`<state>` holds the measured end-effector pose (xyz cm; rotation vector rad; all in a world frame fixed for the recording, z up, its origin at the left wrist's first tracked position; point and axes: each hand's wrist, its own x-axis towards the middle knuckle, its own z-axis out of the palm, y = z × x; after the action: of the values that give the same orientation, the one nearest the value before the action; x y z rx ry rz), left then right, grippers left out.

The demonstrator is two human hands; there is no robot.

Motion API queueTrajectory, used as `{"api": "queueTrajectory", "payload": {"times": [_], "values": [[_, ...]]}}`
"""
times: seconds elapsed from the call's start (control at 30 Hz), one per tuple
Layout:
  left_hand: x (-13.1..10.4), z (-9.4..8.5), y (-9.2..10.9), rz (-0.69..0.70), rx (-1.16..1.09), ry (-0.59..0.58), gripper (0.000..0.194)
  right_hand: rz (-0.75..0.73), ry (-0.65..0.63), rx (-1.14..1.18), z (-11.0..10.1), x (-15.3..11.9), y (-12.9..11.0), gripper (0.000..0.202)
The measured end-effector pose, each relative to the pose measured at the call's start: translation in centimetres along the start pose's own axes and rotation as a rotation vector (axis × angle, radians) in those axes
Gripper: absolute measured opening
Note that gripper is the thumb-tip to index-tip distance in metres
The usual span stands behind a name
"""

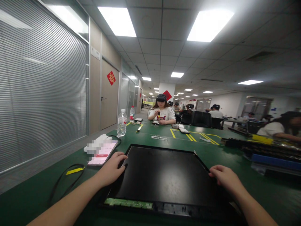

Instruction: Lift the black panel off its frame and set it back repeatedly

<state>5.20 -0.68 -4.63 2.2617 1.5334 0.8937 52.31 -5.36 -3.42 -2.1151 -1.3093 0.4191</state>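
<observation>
A large black display panel (pixel 164 175) lies flat on the green table, with a dark frame round it. Along its near edge runs a green circuit board strip (pixel 128 203). My left hand (pixel 114 167) rests at the panel's left edge, fingers apart, the thumb over the border. At the right edge, my right hand (pixel 222 175) has its thumb and fingers pinched on the panel's frame.
Left of the panel are a phone (pixel 103 153), a white object (pixel 96 143) and a black strap with a yellow tag (pixel 74 171). A water bottle (pixel 121 123) stands behind. Dark strips (pixel 249 150) are stacked at right. A person (pixel 162 113) sits across the green table (pixel 150 139).
</observation>
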Motion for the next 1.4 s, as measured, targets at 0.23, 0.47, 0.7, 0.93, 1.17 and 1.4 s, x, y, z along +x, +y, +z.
{"api": "queueTrajectory", "payload": {"times": [0.23, 0.47, 0.7, 0.93, 1.17, 1.4], "values": [[-0.8, -0.7, 0.7, 0.111, 0.016, -0.073, 0.041, -0.003, -0.005, 0.0, -0.1, -0.2, -0.2, 0.022], [-1.3, -1.6, 1.4, 0.189, -0.076, -0.279, 0.045, -0.005, -0.005, 0.005, 0.0, -0.7, -0.6, 0.021], [-1.4, -2.4, 1.7, 0.202, -0.109, -0.343, 0.051, 0.0, 0.0, -0.018, -0.1, -0.8, -0.8, 0.021], [-1.4, -3.0, 1.5, 0.242, -0.122, -0.441, 0.067, -0.017, 0.016, -0.011, -0.1, -0.9, -0.9, 0.021], [-1.5, -3.6, 2.0, 0.251, -0.137, -0.531, 0.073, -0.012, 0.012, -0.01, 0.0, -0.9, -0.8, 0.021], [-1.5, -4.0, 2.0, 0.267, -0.148, -0.53, 0.081, -0.02, 0.005, -0.022, 0.0, -0.9, -0.7, 0.022]]}}
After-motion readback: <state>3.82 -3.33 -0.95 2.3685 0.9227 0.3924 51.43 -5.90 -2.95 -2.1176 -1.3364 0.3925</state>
